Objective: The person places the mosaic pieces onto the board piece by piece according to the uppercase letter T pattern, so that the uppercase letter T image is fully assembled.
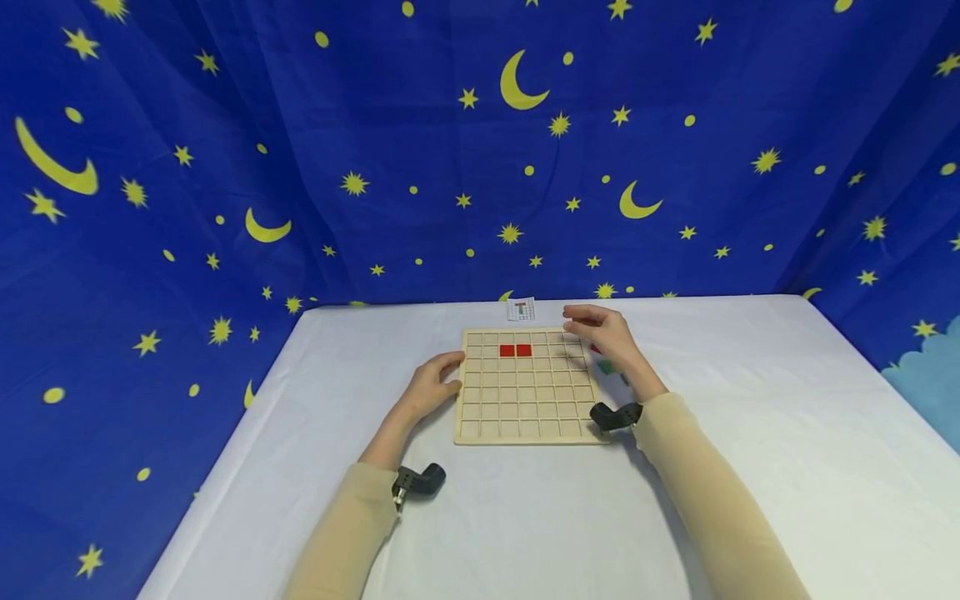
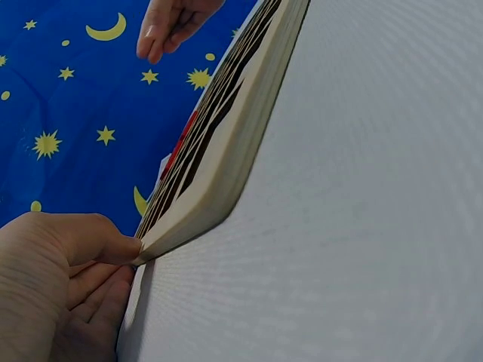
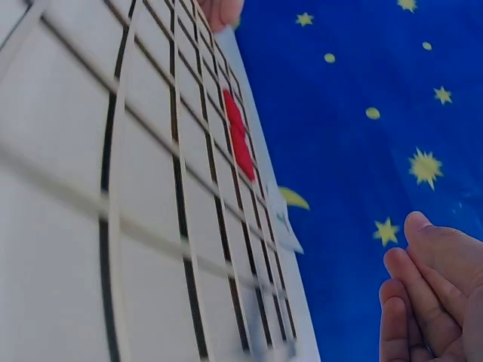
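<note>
A square wooden grid board (image 1: 491, 407) lies on the table. Two red square tiles, a left one (image 1: 507, 351) and a right one (image 1: 524, 351), sit side by side in cells of its second row from the far edge. My left hand (image 1: 429, 385) touches the board's left edge with thumb and fingertips. Above the far right corner hovers my right hand (image 1: 603, 333), fingers loosely extended and nothing visible between them and the thumb. Partly hidden by that hand, a green piece (image 1: 606, 366) and a bit of red (image 1: 596, 348) lie beside the board's right edge.
A small printed card (image 1: 521, 309) with a grid pattern lies just beyond the board's far edge. The table (image 1: 525, 525) wears a white cloth. Behind it hangs a blue curtain (image 1: 420, 133) with yellow moons and stars. Black wrist cameras sit on both sleeves.
</note>
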Tool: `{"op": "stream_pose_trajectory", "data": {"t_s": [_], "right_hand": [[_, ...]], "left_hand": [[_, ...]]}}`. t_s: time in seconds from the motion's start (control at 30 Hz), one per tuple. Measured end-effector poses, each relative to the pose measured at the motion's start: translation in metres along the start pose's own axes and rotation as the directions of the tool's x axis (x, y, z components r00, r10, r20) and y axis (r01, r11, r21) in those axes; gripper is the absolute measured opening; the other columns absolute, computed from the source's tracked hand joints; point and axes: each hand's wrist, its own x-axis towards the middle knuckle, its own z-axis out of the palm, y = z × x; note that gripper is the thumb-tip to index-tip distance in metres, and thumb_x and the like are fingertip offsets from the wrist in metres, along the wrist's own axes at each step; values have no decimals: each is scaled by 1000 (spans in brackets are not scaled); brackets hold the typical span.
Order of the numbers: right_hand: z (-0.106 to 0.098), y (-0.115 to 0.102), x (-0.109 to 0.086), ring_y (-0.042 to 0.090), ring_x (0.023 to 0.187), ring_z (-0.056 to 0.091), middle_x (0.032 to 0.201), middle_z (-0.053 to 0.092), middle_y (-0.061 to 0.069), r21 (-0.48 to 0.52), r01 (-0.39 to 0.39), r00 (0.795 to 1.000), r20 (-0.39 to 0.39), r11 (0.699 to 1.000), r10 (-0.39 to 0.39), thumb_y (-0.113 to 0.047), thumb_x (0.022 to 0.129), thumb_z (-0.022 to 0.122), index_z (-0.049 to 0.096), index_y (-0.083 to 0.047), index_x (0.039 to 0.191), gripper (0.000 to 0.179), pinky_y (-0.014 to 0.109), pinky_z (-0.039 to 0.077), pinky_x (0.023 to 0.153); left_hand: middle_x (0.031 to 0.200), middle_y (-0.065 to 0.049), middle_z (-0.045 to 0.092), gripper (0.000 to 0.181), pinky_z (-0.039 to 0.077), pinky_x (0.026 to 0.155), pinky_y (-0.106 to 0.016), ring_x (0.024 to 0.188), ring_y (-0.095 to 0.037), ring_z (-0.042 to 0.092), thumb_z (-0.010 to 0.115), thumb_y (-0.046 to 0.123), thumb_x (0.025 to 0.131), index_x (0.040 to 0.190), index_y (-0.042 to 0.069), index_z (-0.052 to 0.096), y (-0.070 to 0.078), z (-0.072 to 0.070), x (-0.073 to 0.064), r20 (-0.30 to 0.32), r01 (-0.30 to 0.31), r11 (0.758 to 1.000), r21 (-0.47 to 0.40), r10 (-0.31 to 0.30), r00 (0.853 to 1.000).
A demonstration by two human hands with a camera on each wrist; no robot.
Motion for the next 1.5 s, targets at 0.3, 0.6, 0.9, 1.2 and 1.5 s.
{"op": "stream_pose_trajectory", "data": {"t_s": [0.3,0.6,0.9,1.2,1.5], "right_hand": [[-38,17,-9,25,115,53,121,61,15,-63,-49,995,-86,997,44,-23,87,69,59,0,125,46,38,41,102],[-47,31,-19,27,115,54,122,60,15,-91,-114,988,-117,989,103,-21,87,68,59,-1,125,44,40,40,104],[-46,47,-25,31,112,55,121,61,17,-192,-119,991,-88,974,104,-23,88,67,60,-2,124,42,46,44,99],[-42,51,-28,31,105,59,115,64,16,-372,-41,998,-65,927,18,-18,85,71,64,-1,117,37,46,49,92],[-42,52,-29,32,105,58,114,64,17,-408,-28,997,-79,912,-5,-16,85,70,64,0,117,36,47,48,94]], "left_hand": [[137,-20,47,52,36,108,-32,126,-30,45,60,-5,84,134,-5,47,-2,-3,0,-1,2,1000,21,-2,1000],[135,-21,48,51,36,108,-32,125,-31,46,60,-5,84,133,-6,47,-4,-3,1,-10,-7,999,31,7,1000],[133,-22,49,50,38,106,-31,123,-32,47,58,-5,83,132,-7,48,-5,-1,-2,-17,-53,999,3,53,998],[136,-21,46,52,36,108,-32,125,-31,45,60,-6,83,134,-7,46,-4,1,1,-4,-3,1000,7,3,1000],[136,-20,47,52,35,108,-32,125,-30,46,61,-5,84,134,-6,47,-2,1,2,-3,1,1000,28,-1,1000]]}}
